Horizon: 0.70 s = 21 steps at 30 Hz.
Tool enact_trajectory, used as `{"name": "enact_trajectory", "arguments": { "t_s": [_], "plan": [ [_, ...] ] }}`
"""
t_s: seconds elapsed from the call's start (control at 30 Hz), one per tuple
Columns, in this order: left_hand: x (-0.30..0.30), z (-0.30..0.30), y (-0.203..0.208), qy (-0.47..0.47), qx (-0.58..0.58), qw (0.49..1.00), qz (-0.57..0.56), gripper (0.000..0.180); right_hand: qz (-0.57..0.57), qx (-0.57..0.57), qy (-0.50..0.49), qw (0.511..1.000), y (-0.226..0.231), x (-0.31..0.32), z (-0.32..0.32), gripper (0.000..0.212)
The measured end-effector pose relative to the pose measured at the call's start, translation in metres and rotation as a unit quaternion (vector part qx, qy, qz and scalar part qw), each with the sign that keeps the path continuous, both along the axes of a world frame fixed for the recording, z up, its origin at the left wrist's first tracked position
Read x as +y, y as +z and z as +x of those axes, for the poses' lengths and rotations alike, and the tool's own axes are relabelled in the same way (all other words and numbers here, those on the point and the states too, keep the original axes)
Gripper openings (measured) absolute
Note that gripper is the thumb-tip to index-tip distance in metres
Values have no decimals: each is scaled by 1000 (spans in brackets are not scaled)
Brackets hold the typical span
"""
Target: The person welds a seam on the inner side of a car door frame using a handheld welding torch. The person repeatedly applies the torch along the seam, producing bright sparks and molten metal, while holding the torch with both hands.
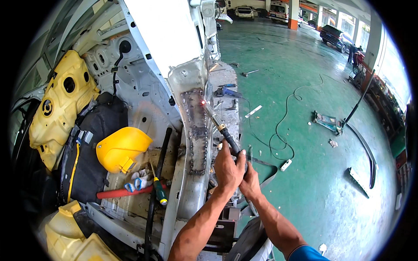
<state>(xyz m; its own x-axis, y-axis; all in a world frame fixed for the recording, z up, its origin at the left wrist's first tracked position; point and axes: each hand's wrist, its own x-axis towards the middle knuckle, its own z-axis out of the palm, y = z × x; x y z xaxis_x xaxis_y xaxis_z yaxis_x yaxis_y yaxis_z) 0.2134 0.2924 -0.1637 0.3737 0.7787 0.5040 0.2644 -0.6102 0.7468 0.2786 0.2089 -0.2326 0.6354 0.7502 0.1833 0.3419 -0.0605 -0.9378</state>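
Note:
Both hands grip a welding torch [222,129] with a metal nozzle and a dark handle. My left hand [229,168] is wrapped around the handle, its fingers toward the nozzle. Just behind it, my right hand [251,182] is closed round the same handle. A red glow shows at the nozzle's tip, which is at the upper right edge of a rusty patch [197,150] on the car body's pale sill [182,82]. Weld spots line the patch's edges. Whether the tip touches the metal, I cannot tell.
Left, inside the stripped car, lie a yellow welding mask [118,150], work gloves [141,181], a green-handled screwdriver [159,190] and a red bar [124,192]. A blue angle grinder [229,92] rests beside the sill. Right on the green floor are a power strip [286,165] and a floor jack [327,121].

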Motion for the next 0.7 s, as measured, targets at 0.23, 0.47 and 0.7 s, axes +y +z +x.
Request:
{"name": "enact_trajectory", "arguments": {
  "t_s": [0.23, 0.47, 0.7],
  "plan": [
    [2, -1, 4, -26, 4, 999, -29, 68, -10, -13, 3, 1000, -7, 1, 5, 49],
    [4, -2, -3, -17, 3, 1000, -18, 73, -27, -19, -5, 999, 2, 1, 1, 50],
    [-5, 2, -2, 13, 9, 1000, 14, 67, 4, -12, 8, 1000, -4, -3, 4, 51]
  ]
}}
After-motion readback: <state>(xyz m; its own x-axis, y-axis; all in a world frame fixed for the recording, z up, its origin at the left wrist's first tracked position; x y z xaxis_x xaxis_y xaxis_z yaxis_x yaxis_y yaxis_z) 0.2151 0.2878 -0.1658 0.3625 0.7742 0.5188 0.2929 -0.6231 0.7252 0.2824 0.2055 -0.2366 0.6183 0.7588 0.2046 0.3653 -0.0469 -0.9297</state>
